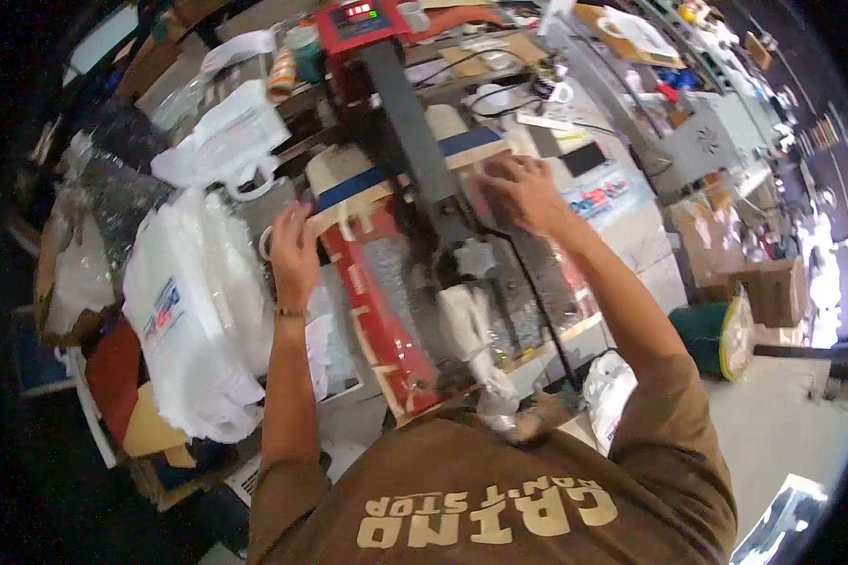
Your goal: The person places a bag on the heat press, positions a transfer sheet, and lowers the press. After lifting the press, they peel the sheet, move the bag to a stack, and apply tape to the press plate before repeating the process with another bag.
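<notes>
A heat press with a red control box (360,24) and a long dark arm (410,132) stands in front of me. Under the arm lies a cream cloth piece (334,171) with a blue stripe across it. My left hand (295,252) is at the cloth's left corner, fingers bent in at its edge. At the right corner, my right hand (530,193) has its fingers curled over the edge, slightly blurred. Nearer my body is a red-bordered base (372,306) with clear plastic film on it. A white wrapped handle (466,330) reaches toward my chest.
White plastic bags (198,311) are piled at left. A white mug (252,179) lies near my left hand. To the right are a black phone-like slab (584,158), a printed plastic packet (598,196), cardboard boxes (768,292) and a green spool (702,339).
</notes>
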`<state>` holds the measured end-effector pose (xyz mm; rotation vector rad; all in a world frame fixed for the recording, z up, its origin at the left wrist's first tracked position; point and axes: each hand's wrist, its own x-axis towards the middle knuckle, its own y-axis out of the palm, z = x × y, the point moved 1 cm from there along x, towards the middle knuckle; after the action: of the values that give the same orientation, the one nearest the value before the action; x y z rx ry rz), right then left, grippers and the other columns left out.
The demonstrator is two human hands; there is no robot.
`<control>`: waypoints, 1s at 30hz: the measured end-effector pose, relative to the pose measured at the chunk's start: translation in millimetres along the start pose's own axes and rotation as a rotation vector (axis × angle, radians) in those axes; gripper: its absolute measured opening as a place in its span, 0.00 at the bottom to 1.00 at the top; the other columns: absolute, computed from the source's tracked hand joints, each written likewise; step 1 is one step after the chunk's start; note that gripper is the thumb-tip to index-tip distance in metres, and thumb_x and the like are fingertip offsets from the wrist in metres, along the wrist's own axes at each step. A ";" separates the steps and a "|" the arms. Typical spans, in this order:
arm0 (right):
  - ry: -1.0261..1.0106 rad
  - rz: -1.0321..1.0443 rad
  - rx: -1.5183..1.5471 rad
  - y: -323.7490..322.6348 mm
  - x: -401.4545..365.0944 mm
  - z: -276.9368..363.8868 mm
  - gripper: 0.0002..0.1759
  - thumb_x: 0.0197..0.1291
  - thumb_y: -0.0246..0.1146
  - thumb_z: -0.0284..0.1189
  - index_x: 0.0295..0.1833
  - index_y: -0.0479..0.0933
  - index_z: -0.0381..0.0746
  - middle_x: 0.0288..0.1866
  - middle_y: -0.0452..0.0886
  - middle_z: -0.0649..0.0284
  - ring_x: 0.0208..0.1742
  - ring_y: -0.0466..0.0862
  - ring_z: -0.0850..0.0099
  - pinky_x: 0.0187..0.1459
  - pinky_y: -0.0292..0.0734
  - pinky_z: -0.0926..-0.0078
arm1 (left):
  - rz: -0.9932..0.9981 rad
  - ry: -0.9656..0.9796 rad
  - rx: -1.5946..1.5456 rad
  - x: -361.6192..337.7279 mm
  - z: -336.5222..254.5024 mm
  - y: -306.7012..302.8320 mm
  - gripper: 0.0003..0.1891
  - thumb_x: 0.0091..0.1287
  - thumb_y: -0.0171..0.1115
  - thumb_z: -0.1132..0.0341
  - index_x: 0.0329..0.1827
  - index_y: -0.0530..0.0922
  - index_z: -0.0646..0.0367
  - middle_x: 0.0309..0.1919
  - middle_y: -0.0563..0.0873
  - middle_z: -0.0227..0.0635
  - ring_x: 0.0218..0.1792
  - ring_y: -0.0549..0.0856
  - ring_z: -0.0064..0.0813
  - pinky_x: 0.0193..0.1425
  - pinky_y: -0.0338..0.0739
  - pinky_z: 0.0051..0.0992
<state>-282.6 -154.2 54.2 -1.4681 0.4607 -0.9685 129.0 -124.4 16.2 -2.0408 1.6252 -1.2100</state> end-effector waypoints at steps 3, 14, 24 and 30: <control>0.052 -0.035 0.050 -5.2 -5.9 0.0 0.24 0.58 0.66 0.29 0.62 0.80 0.52 0.68 0.74 0.59 0.67 0.71 0.54 0.64 0.63 0.50 | -0.184 -0.427 -0.055 1.4 130.8 -14.6 0.15 0.70 0.62 0.62 0.51 0.86 0.63 0.49 0.88 0.49 0.47 0.87 0.50 0.53 0.81 0.40; 0.354 -0.322 0.107 -116.5 -60.8 32.9 0.11 0.60 0.70 0.27 0.49 0.86 0.42 0.58 0.84 0.57 0.61 0.80 0.55 0.63 0.71 0.59 | 0.306 -0.123 0.564 -17.5 184.1 20.1 0.08 0.62 0.65 0.64 0.39 0.88 0.56 0.39 0.90 0.45 0.43 0.89 0.49 0.44 0.83 0.51; 0.255 -0.406 0.420 -175.4 -38.5 56.2 0.13 0.63 0.69 0.32 0.48 0.86 0.36 0.42 0.87 0.56 0.43 0.85 0.59 0.46 0.77 0.65 | -0.102 -0.206 -0.222 30.9 9.4 -64.4 0.12 0.71 0.65 0.67 0.53 0.84 0.64 0.38 0.90 0.37 0.39 0.88 0.25 0.46 0.81 0.27; -0.143 -0.463 0.640 -214.8 -5.8 100.5 0.22 0.64 0.71 0.32 0.62 0.81 0.35 0.49 0.86 0.58 0.49 0.86 0.68 0.49 0.80 0.72 | 0.035 0.217 -0.350 12.8 -297.5 -95.8 0.11 0.69 0.66 0.72 0.52 0.85 0.66 0.39 0.86 0.35 0.37 0.85 0.21 0.46 0.79 0.22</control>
<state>-263.7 -52.5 267.7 -1.0523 -0.2989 -1.2182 -24.5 -20.1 268.0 -2.1257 2.0938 -1.2447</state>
